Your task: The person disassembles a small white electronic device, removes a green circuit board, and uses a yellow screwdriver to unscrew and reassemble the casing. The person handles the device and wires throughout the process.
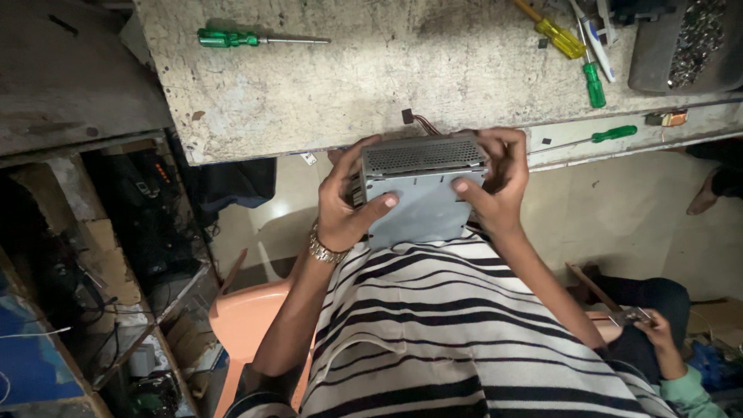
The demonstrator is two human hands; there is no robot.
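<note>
A grey metal box (422, 190) with a perforated vent panel along its far face is held between both hands, just above the lap and at the near edge of the worn workbench (371, 85). Its long axis runs left to right, so that each short end is taken by one hand — neither hand is nearer than the other. The left hand (344, 205) is closed around the left end, its thumb laid flat across the smooth grey upper face and pointing inward; the right hand (499, 182) is curled over the right end, its fingers hooked on the far top corner and its thumb pressed on the same face, opposite the left thumb. Thus the box lies between the palms, with the two thumbs nearly meeting over its middle. A short bundle of wires (422, 121) is seen leaving the far side, toward the bench. On the bench, well apart from the box, a green-handled screwdriver (259, 38) lies to the left, and others — yellow and green — to the right.
</note>
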